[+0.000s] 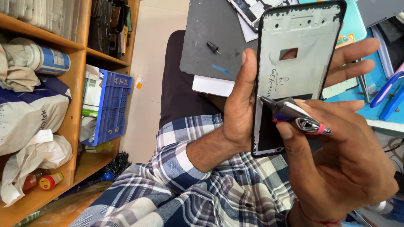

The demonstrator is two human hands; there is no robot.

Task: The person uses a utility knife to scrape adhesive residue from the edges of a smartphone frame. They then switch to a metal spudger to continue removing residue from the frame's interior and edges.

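Note:
My left hand grips a phone screen frame, a flat grey panel with a black rim and a small rectangular cut-out, held upright with the thumb on its left edge and the fingers behind it. My right hand holds a small squeezed glue tube with a black nozzle and a pink band. The nozzle tip touches the left inner edge of the frame, just above a black patch in its lower part.
A dark grey mat with a small black tip lies on the bench beyond the hands. Blue-handled tools lie at right. Wooden shelves at left hold a blue crate, bags, a can and small bottles.

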